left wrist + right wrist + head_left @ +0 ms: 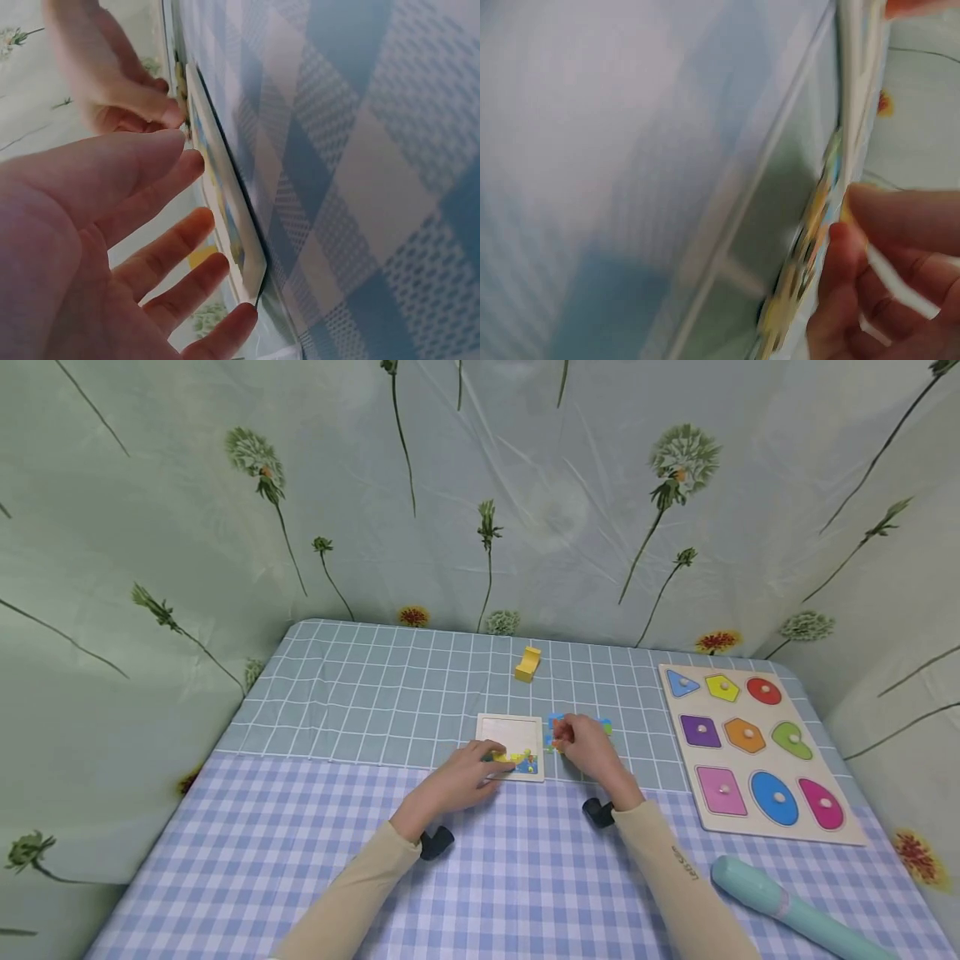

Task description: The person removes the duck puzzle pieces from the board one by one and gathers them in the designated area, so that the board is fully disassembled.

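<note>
A small square wooden puzzle tray [510, 727] lies in front of me, with joined jigsaw pieces [528, 762] along its lower edge and a bare upper part. My left hand [467, 772] reaches over its lower left, fingers spread and loosely straight, fingertips at the laid pieces. Just right of the tray, loose jigsaw pieces [606, 725] in blue, green and orange lie on the cloth. Over them, my right hand [588, 747] pinches a puzzle piece between thumb and forefinger, mostly hidden by the fingers. In the right wrist view, more loose pieces [780, 307] lie under that hand [900, 262].
Behind the tray stands a small yellow curved block [528, 664]. A large wooden shape board [757, 752] with knobbed colored pieces lies at the right. Nearer, a teal stick-like object [795, 910] lies beside my right sleeve. A flowered curtain [450, 527] hangs behind the table.
</note>
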Demonstrator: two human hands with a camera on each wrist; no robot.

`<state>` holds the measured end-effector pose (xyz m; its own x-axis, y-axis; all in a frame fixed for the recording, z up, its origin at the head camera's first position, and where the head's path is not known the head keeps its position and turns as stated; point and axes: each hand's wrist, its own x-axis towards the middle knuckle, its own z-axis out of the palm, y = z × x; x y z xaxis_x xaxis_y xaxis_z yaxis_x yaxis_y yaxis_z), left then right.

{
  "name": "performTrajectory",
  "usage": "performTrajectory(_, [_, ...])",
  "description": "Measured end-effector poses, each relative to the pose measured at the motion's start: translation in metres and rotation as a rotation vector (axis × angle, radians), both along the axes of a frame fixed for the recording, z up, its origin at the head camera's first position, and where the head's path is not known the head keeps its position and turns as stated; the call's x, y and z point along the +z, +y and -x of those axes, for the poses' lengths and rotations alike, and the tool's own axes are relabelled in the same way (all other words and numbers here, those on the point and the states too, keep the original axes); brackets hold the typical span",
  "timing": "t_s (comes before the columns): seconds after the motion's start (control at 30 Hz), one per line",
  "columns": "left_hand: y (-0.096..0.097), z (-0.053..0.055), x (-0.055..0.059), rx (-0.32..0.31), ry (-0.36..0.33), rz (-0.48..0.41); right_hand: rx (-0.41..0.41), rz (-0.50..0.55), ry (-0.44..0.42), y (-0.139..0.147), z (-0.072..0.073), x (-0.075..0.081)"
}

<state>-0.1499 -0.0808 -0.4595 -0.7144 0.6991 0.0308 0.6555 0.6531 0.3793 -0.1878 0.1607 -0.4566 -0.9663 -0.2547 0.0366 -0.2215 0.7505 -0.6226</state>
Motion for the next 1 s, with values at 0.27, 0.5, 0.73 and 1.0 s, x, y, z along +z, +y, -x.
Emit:
performTrajectory(0.27, [0.001,-0.001,-0.002,-0.004,-0.008,0.003,0.219,0.104,-0.015,-0.016,-0.014,0.000])
performTrajectory(0.5, [0.003,-0.002,0.001,-0.004,0.012,0.009,0.230,0.010,-0.024,-0.030,-0.022,0.002])
performTrajectory(0.73, [0.004,-0.003,0.003,-0.003,0.013,0.023,0.154,0.064,-0.029,-0.033,-0.024,-0.001])
performTrajectory(1.0, [0.004,-0.002,0.003,-0.001,-0.011,0.022,0.095,0.203,-0.060,-0.019,-0.025,0.001])
